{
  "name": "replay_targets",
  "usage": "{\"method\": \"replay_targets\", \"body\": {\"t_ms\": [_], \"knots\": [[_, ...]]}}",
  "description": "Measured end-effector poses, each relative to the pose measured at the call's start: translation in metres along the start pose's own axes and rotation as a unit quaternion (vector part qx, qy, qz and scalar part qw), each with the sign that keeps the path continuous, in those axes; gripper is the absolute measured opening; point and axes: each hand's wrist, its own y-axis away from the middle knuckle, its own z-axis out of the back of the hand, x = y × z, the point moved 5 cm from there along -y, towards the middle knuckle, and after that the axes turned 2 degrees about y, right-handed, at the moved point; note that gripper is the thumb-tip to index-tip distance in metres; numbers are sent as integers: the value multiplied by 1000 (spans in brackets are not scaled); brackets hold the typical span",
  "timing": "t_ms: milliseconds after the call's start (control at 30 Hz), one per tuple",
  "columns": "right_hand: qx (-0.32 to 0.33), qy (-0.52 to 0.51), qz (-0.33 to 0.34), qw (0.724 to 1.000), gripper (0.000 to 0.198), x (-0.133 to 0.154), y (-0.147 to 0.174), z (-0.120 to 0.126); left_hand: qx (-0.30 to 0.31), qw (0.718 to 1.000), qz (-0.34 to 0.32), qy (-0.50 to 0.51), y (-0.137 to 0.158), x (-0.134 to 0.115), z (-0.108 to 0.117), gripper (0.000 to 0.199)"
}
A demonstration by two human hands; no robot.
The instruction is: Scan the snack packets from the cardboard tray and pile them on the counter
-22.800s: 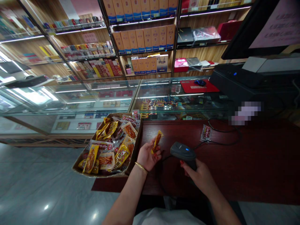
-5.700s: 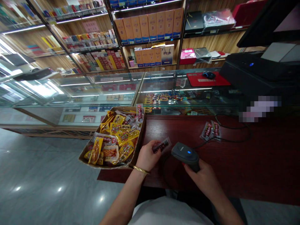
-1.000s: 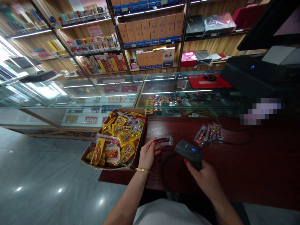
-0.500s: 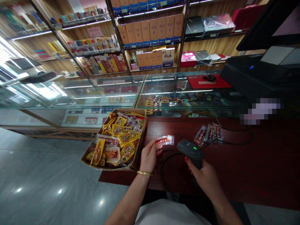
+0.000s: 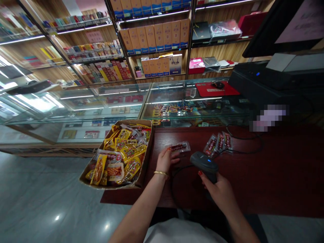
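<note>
Left fingers (image 5: 166,155) pinch a packet (image 5: 181,146) — right fingers (image 5: 205,179) curl round a scanner (image 5: 201,160).

Dark grey scanner (image 5: 202,161), red-brown tabletop (image 5: 263,182)

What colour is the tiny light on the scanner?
Blue. The light on the scanner shows best in the head view.

Head cam, fwd/down; L hand (image 5: 165,162), R hand (image 5: 220,189) nr, shelves (image 5: 215,50) far.
</note>
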Motion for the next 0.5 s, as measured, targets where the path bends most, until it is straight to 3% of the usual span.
{"method": "replay_targets", "body": {"t_ms": [100,233,367,500], "knots": [[-27,7,-18,999,48,-5,2,10,18,998,36,-40,-24,14,-34,42],[-42,3,-39,998,53,-11,5,21,87,988,57,-117,-48,33,-82,35],[-46,0,-45,998,52,-12,7,29,155,961,53,-222,-63,51,-121,20],[-44,12,-69,997,54,-12,9,34,211,929,29,-303,-68,64,-158,24]]}}
